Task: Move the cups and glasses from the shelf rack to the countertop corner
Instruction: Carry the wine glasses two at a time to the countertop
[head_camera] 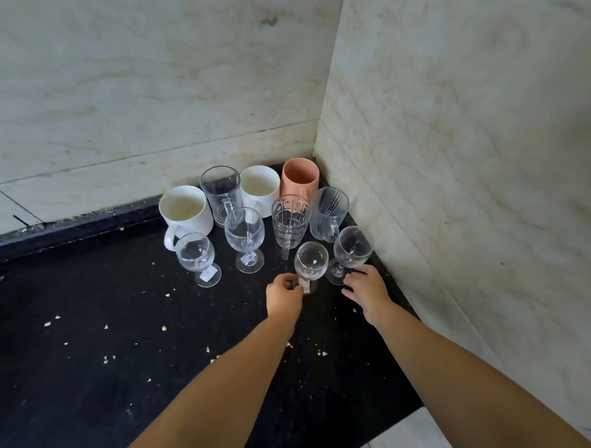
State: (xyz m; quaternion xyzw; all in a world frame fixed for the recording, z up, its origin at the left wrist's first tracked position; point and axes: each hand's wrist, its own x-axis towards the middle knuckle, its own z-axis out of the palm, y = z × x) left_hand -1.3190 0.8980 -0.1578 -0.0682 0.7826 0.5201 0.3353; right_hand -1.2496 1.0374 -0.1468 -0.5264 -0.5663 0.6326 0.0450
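Cups and glasses stand grouped in the corner of the black countertop [90, 348]. At the back are two white mugs [184, 209] [260, 188], a clear glass mug [221, 193] and a pink cup [300, 178]. In front stand a ribbed glass mug [290, 220], a striped glass mug [329, 212] and several stemmed glasses. My left hand [285, 296] pinches the stem of a small stemmed glass [311, 260] near its foot. My right hand [366, 290] has its fingertips at the foot of another stemmed glass [353, 248] beside the right wall.
Marble-look walls [452, 151] close the corner at the back and the right. Pale crumbs are scattered over the dark counter. Two more stemmed glasses [196, 252] [244, 232] stand to the left. The counter's front edge [395, 424] shows at lower right.
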